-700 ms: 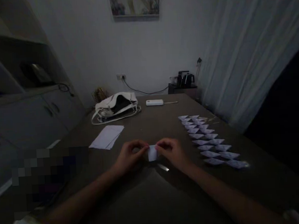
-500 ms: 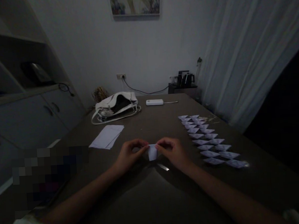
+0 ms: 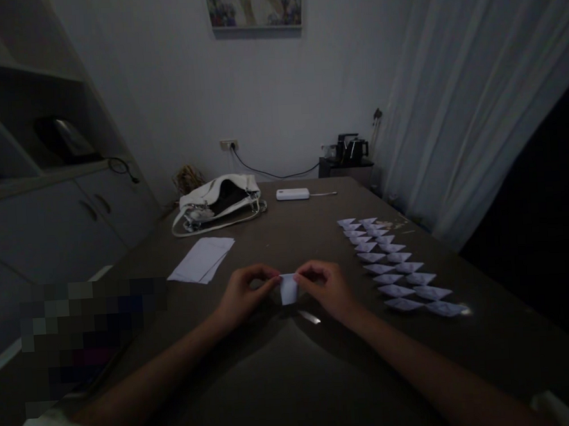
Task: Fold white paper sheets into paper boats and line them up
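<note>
Holding small white paper piece (image 3: 288, 291) below frame center, pinched by its upper corners between thumb and fingers of left hand (image 3: 240, 297) and right hand (image 3: 333, 291); probably light, thin, easily creased or torn, so best gripped gently at those corners.

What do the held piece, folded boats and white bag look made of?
Held piece: likely matte white paper; thin, straight-edged. Folded boats: probably similar paper, showing crisp points and folds. White bag: perhaps smooth leather or imitation, from its soft slump; dim light leaves this open.
</note>
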Available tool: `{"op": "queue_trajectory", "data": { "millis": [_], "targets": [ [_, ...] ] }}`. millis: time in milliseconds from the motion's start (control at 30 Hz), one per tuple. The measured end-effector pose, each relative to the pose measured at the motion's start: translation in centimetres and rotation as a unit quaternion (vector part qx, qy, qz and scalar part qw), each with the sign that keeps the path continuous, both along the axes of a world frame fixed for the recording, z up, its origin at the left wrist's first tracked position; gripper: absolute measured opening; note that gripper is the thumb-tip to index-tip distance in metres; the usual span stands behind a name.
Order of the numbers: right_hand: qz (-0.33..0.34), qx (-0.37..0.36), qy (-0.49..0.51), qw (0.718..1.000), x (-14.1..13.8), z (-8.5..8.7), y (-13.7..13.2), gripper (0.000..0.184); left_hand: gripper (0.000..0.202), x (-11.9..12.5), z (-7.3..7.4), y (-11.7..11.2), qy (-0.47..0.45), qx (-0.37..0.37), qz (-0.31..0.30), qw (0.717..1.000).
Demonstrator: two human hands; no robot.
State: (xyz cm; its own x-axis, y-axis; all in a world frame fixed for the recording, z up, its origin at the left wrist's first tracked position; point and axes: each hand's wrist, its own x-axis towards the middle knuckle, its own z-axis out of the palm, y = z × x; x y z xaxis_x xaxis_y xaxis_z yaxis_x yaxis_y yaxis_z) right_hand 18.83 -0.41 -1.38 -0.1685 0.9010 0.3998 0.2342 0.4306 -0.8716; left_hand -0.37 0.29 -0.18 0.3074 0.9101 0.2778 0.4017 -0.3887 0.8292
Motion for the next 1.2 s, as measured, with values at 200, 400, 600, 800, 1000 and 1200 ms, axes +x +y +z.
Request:
{"op": "queue_trajectory", "data": {
  "millis": [200, 400, 600, 800, 1000, 1200],
  "targets": [
    [0.003, 0.009, -0.001, 1.0, -0.03, 0.03, 0.15, 0.008, 0.023, -0.04, -0.14, 0.1, -0.022, 0.001, -0.014, 1.0],
    [0.003, 0.014, -0.004, 1.0, -0.05, 0.03, 0.09, 0.008, 0.022, 0.09, 0.31, -0.14, -0.009, 0.001, -0.018, 1.0],
    [0.008, 0.018, -0.018, 1.0, -0.1, 0.15, -0.04, 0.007, 0.022, 0.02, 0.27, -0.16, -0.011, 0.004, -0.023, 1.0],
    [0.014, 0.031, -0.023, 0.999, -0.08, -0.11, 0.07, 0.007, 0.023, 0.09, 0.4, -0.31, 0.011, 0.007, -0.028, 1.0],
    [0.009, 0.031, -0.052, 0.998, -0.26, 0.13, -0.25, 0.008, 0.025, -0.02, 0.34, -0.35, 0.034, 0.017, -0.025, 0.999],
    [0.008, 0.031, -0.06, 0.998, -0.39, 0.08, -0.39, 0.008, 0.024, -0.08, 0.29, -0.28, 0.052, 0.027, -0.024, 0.998]
  ]
}}
